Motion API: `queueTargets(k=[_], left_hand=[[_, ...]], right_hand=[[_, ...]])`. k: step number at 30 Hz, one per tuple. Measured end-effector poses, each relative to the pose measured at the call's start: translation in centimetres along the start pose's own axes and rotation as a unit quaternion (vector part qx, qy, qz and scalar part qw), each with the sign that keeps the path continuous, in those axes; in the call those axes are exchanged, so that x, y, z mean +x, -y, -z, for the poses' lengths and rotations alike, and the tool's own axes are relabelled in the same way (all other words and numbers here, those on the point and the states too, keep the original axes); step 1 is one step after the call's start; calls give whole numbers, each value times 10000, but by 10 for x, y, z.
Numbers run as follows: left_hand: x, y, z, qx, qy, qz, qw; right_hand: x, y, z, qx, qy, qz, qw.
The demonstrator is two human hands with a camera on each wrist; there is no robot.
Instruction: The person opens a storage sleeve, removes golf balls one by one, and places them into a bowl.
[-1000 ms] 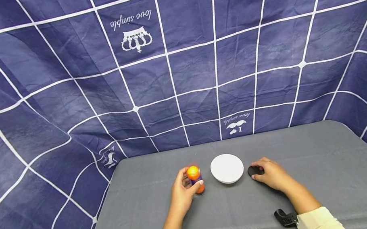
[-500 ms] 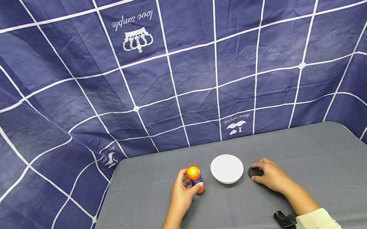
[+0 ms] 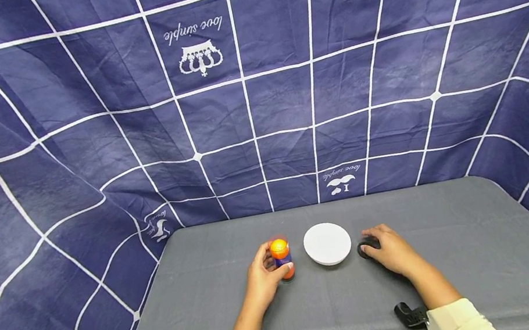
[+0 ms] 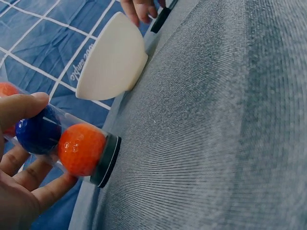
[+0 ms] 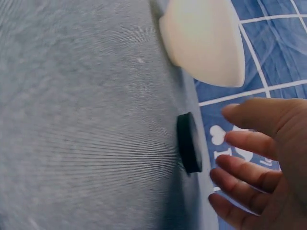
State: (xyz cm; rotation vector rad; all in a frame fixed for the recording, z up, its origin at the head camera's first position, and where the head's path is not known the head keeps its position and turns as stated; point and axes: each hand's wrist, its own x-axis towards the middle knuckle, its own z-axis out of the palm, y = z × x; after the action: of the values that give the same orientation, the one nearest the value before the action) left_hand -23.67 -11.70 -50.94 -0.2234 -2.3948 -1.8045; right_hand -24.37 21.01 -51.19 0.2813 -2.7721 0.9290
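In the head view, a white bowl (image 3: 327,241) sits on the grey cloth (image 3: 343,310), and the left hand (image 3: 262,280) grips a clear tube (image 3: 283,259) of coloured balls just left of it. Thumb and fingers close round the tube's side, presumably to steady so narrow a thing while leaving its top uncovered. Right of the bowl, the right hand (image 3: 395,251) is over a black disc (image 3: 370,242). In the left wrist view, the tube's long axis stands about square to the cloth, black base downward, apparently resting there; an orange ball lies lowest, a blue one above, another orange higher. The bowl beside it is upright, foot down, rim up. In the right wrist view, the right hand's fingers are parted and loosely bent, holding nothing, with a gap between them and the disc. The disc lies flat near the bowl, its broad face up, a stable pose that probably makes its edge the easy part to pinch.
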Motion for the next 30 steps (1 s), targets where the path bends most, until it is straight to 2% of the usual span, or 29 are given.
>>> queueTargets(k=[3, 7, 10, 18, 24, 30], left_hand=[[0, -3, 0, 29, -65, 18, 10000], [-2, -9, 1, 182, -139, -151, 9996], [-3, -15, 2, 304, -157, -265, 9991], [-7, -26, 1, 596, -168, -285, 9977], [-8, -35, -1, 791, -93, -549, 9953], [-10, -45, -3, 1146, -53, -934, 9890]], right_hand=[[1, 3, 5, 161, -317, 97, 9993], [3, 9, 11, 374, -543, 261, 9975], [2, 16, 16, 539, -558, 348, 9964], [0, 38, 25, 933, -610, 700, 9913], [-2, 53, 32, 1081, -537, 871, 9889], [-5, 63, 30, 1280, -474, 1077, 9848]])
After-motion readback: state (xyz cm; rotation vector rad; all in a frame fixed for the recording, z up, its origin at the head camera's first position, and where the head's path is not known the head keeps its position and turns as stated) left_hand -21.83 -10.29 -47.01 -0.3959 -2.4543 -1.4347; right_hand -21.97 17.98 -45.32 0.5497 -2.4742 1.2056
